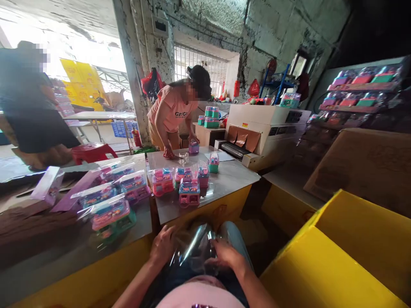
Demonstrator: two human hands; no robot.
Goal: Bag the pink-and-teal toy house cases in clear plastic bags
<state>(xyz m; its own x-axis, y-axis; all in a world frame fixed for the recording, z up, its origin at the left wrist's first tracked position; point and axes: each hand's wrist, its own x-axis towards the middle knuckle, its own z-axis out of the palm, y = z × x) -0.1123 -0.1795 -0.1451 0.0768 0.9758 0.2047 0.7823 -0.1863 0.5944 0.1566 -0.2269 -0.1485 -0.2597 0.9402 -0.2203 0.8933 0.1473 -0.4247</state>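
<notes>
A sheet-like clear plastic bag (194, 248) lies over my lap, glossy with reflections. My right hand (226, 253) grips its right side, the thumb and fingers closed on the plastic. On the other side, my left hand (163, 244) has its fingers curled at the bag's left edge. Beyond my hands, several toy cases in pink, purple and green stand on the grey table, the nearest being a pink-and-blue toy case (189, 192). To the left, a green-based toy case (112, 216) sits inside loose clear plastic, beside other wrapped ones.
A large open yellow box (321, 244) stands close on my right. Across the table, a co-worker (175, 109) bends over a purple toy case (194, 146). Behind is a conveyor machine (260, 124). Stacked toy cases (362, 79) rise at the far right.
</notes>
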